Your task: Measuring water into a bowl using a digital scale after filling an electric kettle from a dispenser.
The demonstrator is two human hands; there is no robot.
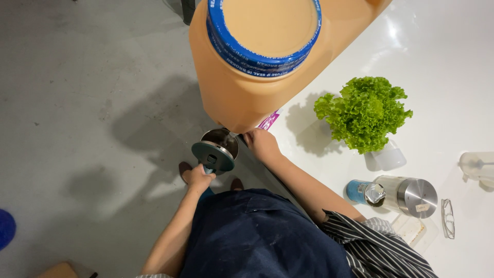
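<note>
A big orange water jug (pixel 242 87) with a blue-rimmed cap (pixel 262 56) stands at the edge of a white table (pixel 453 62). Beneath its lower front hangs a steel kettle (pixel 222 140) with its grey-green lid (pixel 212 156) flipped open. My left hand (pixel 198 177) grips the kettle's handle from below. My right hand (pixel 261 144) reaches to the jug's base beside the kettle mouth, fingers closed on a tap that the jug mostly hides. My dark apron and striped sleeve fill the bottom of the view.
On the table are a green lettuce (pixel 365 110) in a clear cup, a glass jar with a steel lid (pixel 409 194) lying down, a blue-capped bottle (pixel 355 190), spectacles (pixel 446 219) and a clear bottle (pixel 478 166). Grey floor (pixel 77 103) lies left.
</note>
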